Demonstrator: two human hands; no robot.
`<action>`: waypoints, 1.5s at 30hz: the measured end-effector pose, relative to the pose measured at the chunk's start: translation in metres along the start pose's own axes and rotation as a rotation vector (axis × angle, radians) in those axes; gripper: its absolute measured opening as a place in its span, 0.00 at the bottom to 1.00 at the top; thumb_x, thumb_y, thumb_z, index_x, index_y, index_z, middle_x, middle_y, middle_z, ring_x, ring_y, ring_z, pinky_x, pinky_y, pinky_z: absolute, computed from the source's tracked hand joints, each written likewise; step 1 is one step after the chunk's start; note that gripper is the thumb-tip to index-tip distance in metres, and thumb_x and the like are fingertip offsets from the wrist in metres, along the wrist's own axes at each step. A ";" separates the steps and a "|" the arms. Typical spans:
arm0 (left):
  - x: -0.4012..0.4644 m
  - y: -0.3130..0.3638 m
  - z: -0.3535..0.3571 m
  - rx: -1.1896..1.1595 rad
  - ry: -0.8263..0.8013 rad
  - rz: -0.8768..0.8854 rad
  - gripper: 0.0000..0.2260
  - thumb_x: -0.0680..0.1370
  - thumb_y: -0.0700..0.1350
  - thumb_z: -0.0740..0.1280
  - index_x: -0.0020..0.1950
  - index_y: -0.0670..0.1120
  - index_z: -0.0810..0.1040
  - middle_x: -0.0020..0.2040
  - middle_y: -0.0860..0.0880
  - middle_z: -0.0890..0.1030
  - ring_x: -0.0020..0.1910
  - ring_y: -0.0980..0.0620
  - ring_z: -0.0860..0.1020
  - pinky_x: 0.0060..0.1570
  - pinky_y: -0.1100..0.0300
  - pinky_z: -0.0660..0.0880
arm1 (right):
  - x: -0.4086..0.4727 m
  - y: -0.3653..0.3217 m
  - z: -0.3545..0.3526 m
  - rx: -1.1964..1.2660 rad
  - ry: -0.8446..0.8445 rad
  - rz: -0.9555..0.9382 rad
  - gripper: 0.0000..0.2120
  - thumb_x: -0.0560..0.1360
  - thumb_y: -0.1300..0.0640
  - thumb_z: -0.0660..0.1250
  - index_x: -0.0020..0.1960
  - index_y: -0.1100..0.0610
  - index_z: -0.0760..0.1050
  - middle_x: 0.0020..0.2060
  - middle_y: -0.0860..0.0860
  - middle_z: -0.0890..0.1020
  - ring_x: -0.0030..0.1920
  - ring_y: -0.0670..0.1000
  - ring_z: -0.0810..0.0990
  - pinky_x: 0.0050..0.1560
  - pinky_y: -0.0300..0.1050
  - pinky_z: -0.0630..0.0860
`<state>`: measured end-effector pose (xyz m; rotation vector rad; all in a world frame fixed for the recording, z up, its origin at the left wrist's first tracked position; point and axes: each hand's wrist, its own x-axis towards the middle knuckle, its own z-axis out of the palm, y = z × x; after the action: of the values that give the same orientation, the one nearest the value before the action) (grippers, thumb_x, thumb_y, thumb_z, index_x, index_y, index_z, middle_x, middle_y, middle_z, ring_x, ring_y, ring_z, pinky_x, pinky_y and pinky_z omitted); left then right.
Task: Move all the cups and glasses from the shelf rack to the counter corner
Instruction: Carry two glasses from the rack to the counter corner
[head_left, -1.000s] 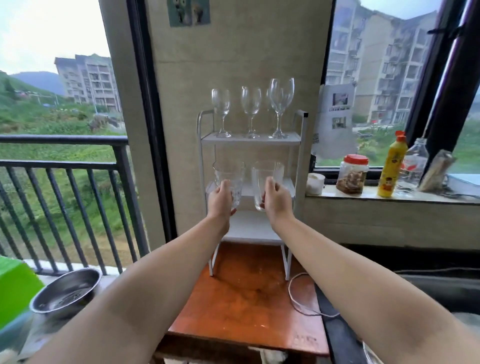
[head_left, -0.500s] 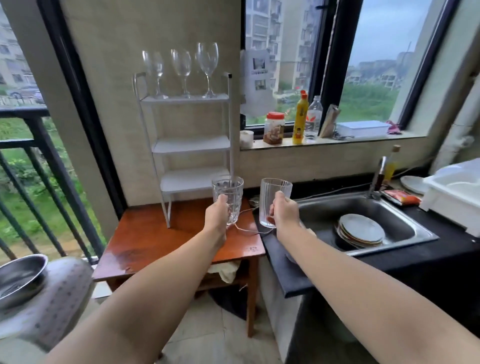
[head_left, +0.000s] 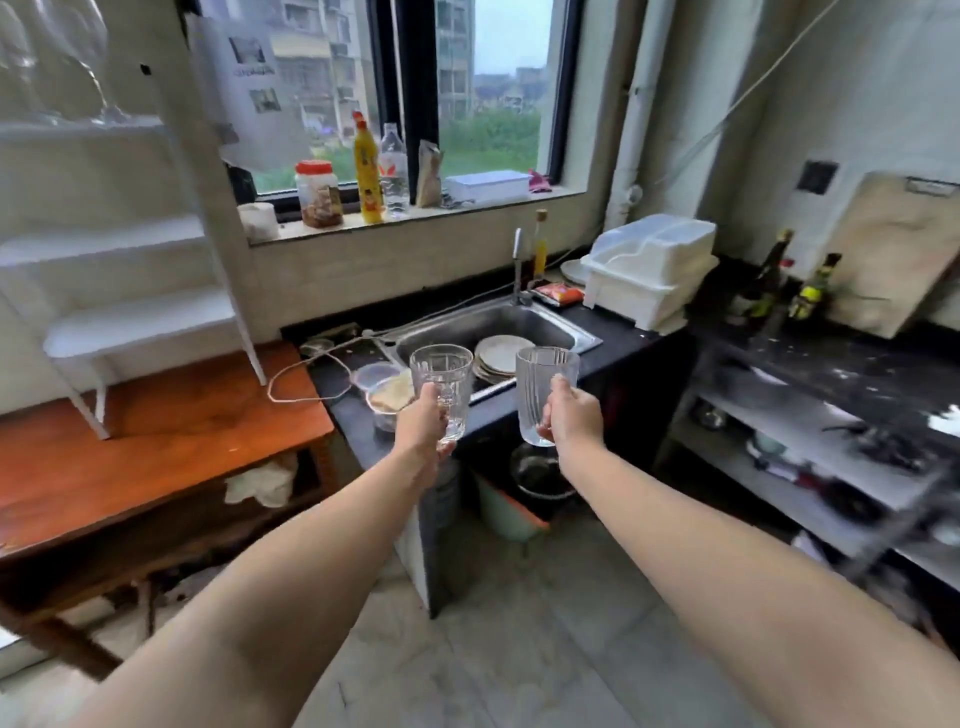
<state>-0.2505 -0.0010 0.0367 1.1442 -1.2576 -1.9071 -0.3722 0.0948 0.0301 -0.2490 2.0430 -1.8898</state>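
My left hand (head_left: 423, 423) grips a patterned clear tumbler (head_left: 443, 376) and holds it upright in the air before the black counter (head_left: 631, 338). To its right, my right hand (head_left: 574, 421) holds a ribbed clear glass (head_left: 540, 387), also upright. Both glasses hang in front of the sink (head_left: 561, 325). The white shelf rack (head_left: 140, 317) stands on the wooden table (head_left: 156, 436) at the left. Wine glasses (head_left: 57, 57) show blurred on its top shelf.
Plates lie in the sink, and small bowls (head_left: 382, 387) sit on the counter's near end. A white dish-drainer box (head_left: 649, 270) stands right of the tap. Bottles (head_left: 769, 280) and a cutting board (head_left: 883, 249) fill the far right corner. A cable (head_left: 306, 376) trails over the table.
Both hands lifted the two glasses off the rack's middle shelf and carried them right. The view swung from the rack to the sink and counter.
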 end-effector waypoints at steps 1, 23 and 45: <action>-0.010 -0.011 0.017 -0.007 -0.022 -0.020 0.12 0.79 0.48 0.58 0.35 0.49 0.68 0.31 0.49 0.66 0.30 0.53 0.64 0.36 0.61 0.67 | -0.001 0.004 -0.026 0.001 0.022 0.008 0.22 0.78 0.52 0.58 0.26 0.56 0.65 0.24 0.53 0.69 0.26 0.53 0.67 0.36 0.47 0.69; -0.170 -0.197 0.418 0.339 -0.662 -0.184 0.13 0.77 0.47 0.59 0.32 0.46 0.68 0.29 0.50 0.66 0.28 0.52 0.63 0.33 0.61 0.65 | 0.015 0.060 -0.504 0.052 0.747 0.173 0.20 0.78 0.54 0.58 0.28 0.55 0.62 0.24 0.51 0.67 0.24 0.51 0.64 0.29 0.42 0.63; -0.236 -0.313 0.858 0.567 -1.057 -0.305 0.12 0.78 0.48 0.60 0.35 0.46 0.69 0.31 0.49 0.67 0.32 0.52 0.67 0.41 0.57 0.70 | 0.180 0.060 -0.878 -0.009 1.089 0.255 0.18 0.78 0.53 0.56 0.30 0.57 0.63 0.28 0.54 0.67 0.28 0.51 0.71 0.33 0.43 0.67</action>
<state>-0.9030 0.6792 -0.0098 0.5102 -2.3978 -2.5985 -0.8540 0.8523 -0.0072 1.2356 2.4742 -2.0336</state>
